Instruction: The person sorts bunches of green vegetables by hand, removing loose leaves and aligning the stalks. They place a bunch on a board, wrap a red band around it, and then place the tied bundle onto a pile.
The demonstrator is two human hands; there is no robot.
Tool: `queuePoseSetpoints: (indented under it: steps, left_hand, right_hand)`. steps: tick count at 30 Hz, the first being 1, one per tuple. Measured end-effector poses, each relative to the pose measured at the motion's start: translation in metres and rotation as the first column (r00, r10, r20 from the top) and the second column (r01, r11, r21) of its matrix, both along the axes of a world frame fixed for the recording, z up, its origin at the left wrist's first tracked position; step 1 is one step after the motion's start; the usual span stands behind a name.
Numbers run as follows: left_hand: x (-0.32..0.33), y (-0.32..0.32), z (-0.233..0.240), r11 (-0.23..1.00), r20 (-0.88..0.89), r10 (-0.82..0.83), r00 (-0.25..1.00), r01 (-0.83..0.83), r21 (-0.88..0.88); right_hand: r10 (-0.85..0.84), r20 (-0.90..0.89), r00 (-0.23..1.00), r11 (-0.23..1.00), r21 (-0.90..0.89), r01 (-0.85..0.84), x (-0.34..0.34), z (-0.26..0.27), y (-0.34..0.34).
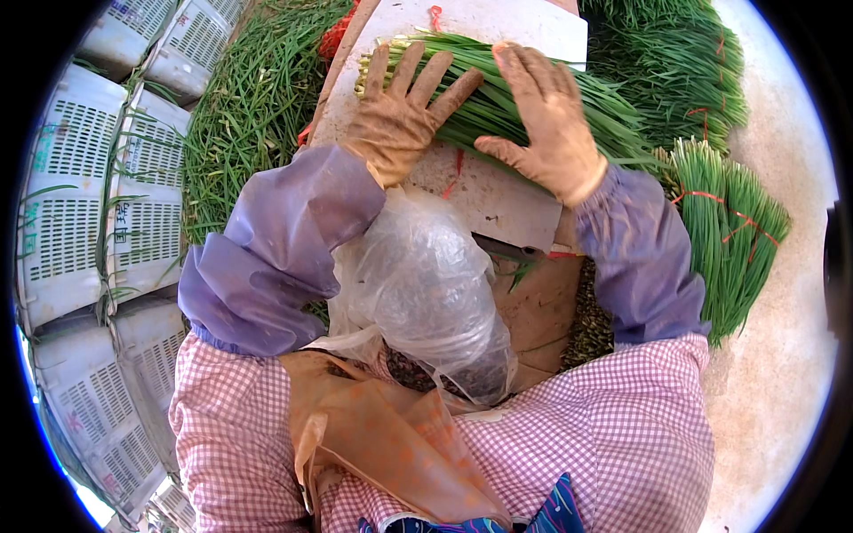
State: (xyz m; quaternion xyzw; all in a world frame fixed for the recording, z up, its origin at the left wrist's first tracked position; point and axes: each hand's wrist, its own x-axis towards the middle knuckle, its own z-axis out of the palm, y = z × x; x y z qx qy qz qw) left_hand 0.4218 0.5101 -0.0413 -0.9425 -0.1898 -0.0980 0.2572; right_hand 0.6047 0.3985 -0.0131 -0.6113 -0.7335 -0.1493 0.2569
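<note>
Before me a loose sheaf of green garlic chives lies across a pale board, its cut stem ends at the left and its leaves to the right. My left hand, in a soiled tan glove, rests spread over the stem end. Flat on the leafy part lies my right hand in a like glove, thumb apart from the fingers. Neither hand is closed round the chives. A red tie lies on the board below the sheaf, and another red tie is above it.
Tied chive bundles stand at the right, with more bundles behind. Loose green leaves are heaped at the left beside stacked white plastic crates. Clear plastic sheeting covers my leg below the board.
</note>
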Motion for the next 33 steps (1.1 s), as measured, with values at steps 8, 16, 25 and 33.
queuePoseSetpoints:
  steps: [8,16,25,33]
  left_hand:
    - [0.001,-0.009,0.011,0.998,0.033,0.022,0.999,-0.021,-0.052]
    - [0.000,-0.009,0.004,0.993,0.111,-0.012,0.994,0.024,-0.116]
    - [-0.004,-0.017,0.021,0.903,0.207,-0.085,0.975,0.163,-0.398]
    - [0.000,-0.009,0.007,0.913,0.249,-0.044,0.967,0.140,-0.383]
  right_hand:
    - [0.266,0.204,0.942,0.911,-0.373,-0.176,-0.055,-0.040,-0.028]
    - [0.161,-0.163,0.974,0.963,-0.189,-0.190,-0.040,-0.036,-0.017]
    - [-0.106,-0.332,0.937,0.994,-0.048,0.095,-0.052,-0.010,-0.007]
    - [-0.208,-0.453,0.867,0.978,-0.080,0.193,-0.065,0.000,-0.013]
